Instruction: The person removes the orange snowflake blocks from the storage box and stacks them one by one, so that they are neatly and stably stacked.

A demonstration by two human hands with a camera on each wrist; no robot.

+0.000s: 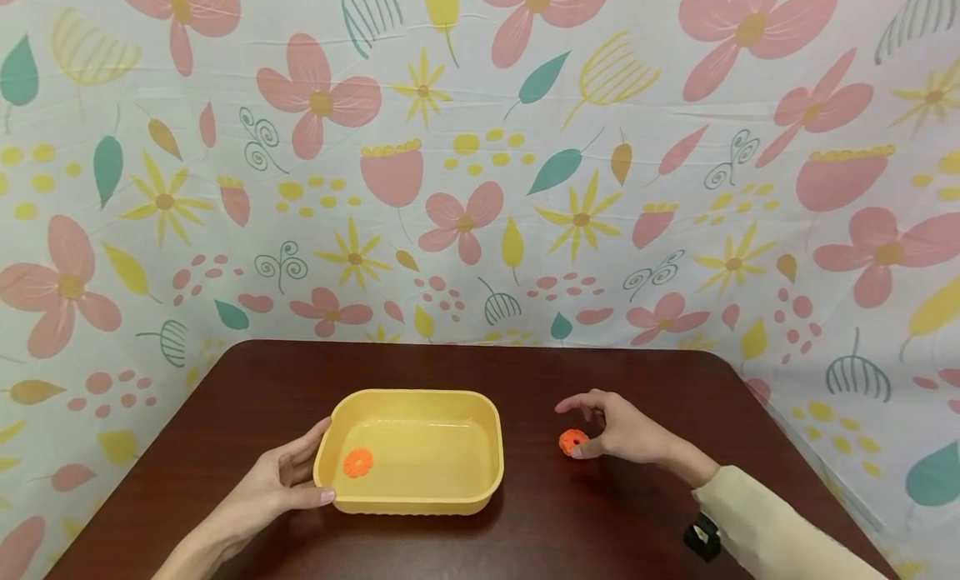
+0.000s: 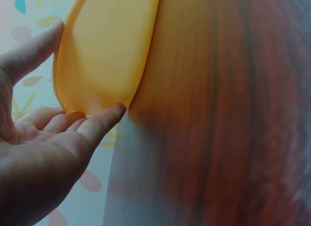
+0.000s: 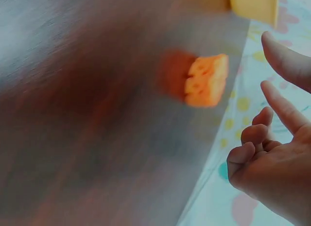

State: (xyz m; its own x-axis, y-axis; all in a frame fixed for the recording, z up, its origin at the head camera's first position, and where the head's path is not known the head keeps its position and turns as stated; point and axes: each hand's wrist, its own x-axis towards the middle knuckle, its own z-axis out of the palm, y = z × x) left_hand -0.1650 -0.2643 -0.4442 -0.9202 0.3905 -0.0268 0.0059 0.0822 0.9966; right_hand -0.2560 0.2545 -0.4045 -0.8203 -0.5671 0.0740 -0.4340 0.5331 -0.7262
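Observation:
A yellow plastic basin (image 1: 416,507) stands on the dark table, with a flat orange flower-shaped piece (image 1: 358,462) inside at its left. My left hand (image 1: 266,488) holds the basin's left end, thumb at the front corner and fingers along the side. In the left wrist view, that hand (image 2: 53,138) spans the basin's end (image 2: 109,51). To the right of the basin is another orange flower-shaped piece (image 1: 572,441), with a hole in its middle. Over it hovers my right hand (image 1: 630,430), thumb and fingers spread. The right wrist view shows a gap between this hand (image 3: 272,143) and the orange piece (image 3: 206,81).
The dark brown wooden table (image 1: 525,367) has rounded far corners. Behind it and along both sides hangs a white cloth (image 1: 465,147) with a floral print. A small black device (image 1: 702,537) sits at the right sleeve (image 1: 772,522).

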